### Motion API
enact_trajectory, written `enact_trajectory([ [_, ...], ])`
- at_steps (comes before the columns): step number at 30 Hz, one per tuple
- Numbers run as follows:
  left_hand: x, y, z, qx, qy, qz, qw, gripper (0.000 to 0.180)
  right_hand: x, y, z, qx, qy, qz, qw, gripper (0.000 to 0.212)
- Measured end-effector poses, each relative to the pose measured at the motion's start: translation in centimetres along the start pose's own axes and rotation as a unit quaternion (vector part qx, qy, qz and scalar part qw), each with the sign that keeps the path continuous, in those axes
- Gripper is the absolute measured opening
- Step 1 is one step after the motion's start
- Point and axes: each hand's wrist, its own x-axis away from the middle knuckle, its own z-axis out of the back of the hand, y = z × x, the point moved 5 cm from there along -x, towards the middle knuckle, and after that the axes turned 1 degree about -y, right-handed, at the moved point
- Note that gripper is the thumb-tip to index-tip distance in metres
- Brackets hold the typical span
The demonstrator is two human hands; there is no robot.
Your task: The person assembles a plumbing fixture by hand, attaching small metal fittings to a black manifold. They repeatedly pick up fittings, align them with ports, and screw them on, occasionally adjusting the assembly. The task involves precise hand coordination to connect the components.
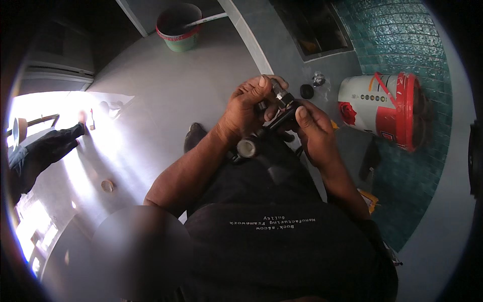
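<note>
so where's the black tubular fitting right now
In the head view, the black tubular fitting is held between the left hand and the right hand, just above and right of centre, left of the red-rimmed white bucket.

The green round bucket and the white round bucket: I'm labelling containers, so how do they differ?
The green round bucket has a green lower wall; the white round bucket has a white wall with red patches. A pale stick leans out of the green bucket; none shows in the white bucket. Both have red rims.

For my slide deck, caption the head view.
Left hand and right hand hold a black tubular fitting, left of a red-handled bucket.
</note>
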Motion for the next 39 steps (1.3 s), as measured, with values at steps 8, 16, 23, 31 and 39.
enact_trajectory([
  [8, -1.3, 0.2, 1.4, 0.043, -0.013, 0.036, 0.998, 0.048, -0.9, -1.9, -1.2, 0.113, 0.041, 0.016, 0.993, 0.037],
  [16, -0.8, 2.8, 4.5, -0.104, 0.051, -0.027, 0.993, 0.034, -6.2, 0.6, -0.6, 0.365, 0.124, 0.104, 0.917, 0.039],
  [23, 2.5, 7.1, 1.2, -0.180, 0.055, -0.148, 0.971, 0.047, -6.8, -3.3, -5.6, 0.365, -0.015, 0.219, 0.905, 0.033],
  [31, 2.8, 7.7, 2.5, -0.171, 0.125, -0.235, 0.949, 0.046, -9.5, -5.8, -8.3, 0.405, -0.137, 0.268, 0.863, 0.030],
  [39, 4.1, 8.5, 1.5, -0.209, 0.037, -0.274, 0.938, 0.037, -7.3, -6.3, -8.8, 0.351, -0.128, 0.294, 0.880, 0.037],
])
